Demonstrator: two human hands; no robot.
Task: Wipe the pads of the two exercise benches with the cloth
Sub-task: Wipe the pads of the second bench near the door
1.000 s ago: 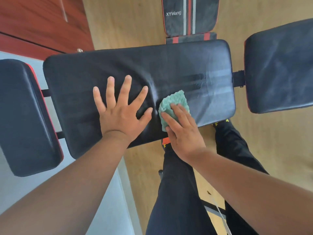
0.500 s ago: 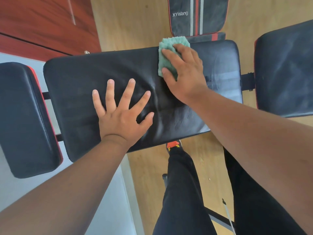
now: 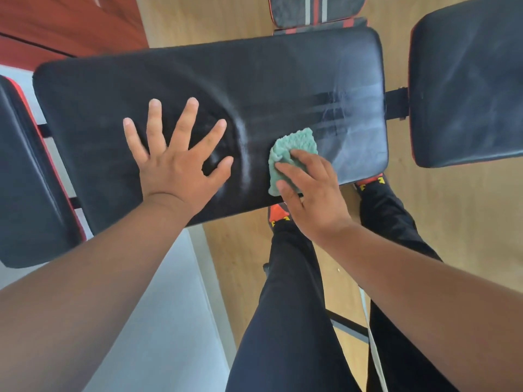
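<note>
A long black bench pad (image 3: 283, 80) lies across the middle of the view, with shiny wipe streaks on its right part. My left hand (image 3: 181, 162) rests flat on the pad with fingers spread. My right hand (image 3: 314, 190) presses a folded green cloth (image 3: 291, 151) onto the pad near its front edge, fingers laid over the cloth. A second black pad (image 3: 467, 80) sits to the right, joined by a bracket. A third black pad with a red edge (image 3: 25, 179) lies at the left.
Another bench's pad with red and white stripes (image 3: 314, 8) lies beyond on the wooden floor (image 3: 452, 222). My legs in dark trousers (image 3: 291, 306) stand just in front of the bench. A red-brown cabinet (image 3: 65, 21) fills the top left corner.
My right hand has drawn the cloth from the pad's far edge back to its near edge. The left hand has stayed flat in place on the pad.
</note>
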